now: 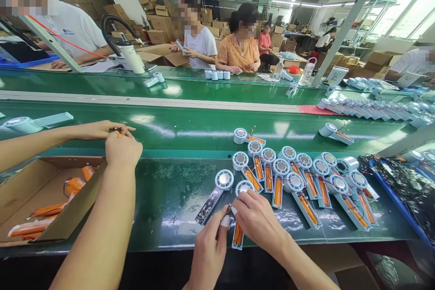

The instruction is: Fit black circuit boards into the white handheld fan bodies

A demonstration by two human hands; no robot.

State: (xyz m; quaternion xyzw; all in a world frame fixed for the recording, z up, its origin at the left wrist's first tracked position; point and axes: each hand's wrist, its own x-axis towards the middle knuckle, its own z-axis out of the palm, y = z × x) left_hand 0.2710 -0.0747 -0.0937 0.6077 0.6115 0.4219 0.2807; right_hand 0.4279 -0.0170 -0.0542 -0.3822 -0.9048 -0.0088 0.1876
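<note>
My left hand [210, 247] is closed in a pinch, a white finger cot on its thumb, at the middle of an open hand-held fan unit [243, 187] on the green bench. What the pinch holds is too small to name. My right hand [257, 218] lies over the same unit with its fingers curled and pressed on the body just above the orange battery [238, 234]. To the left of the fan lies another unit with a bare circuit board [215, 196].
Several more open fan units with orange batteries [307, 181] lie in rows to the right. A cardboard box of orange batteries [44, 204] stands at the left, with a co-worker's two hands [120, 145] above it. A blue tray of wired parts [404, 186] is at the right. Other people sit across the conveyor [190, 118].
</note>
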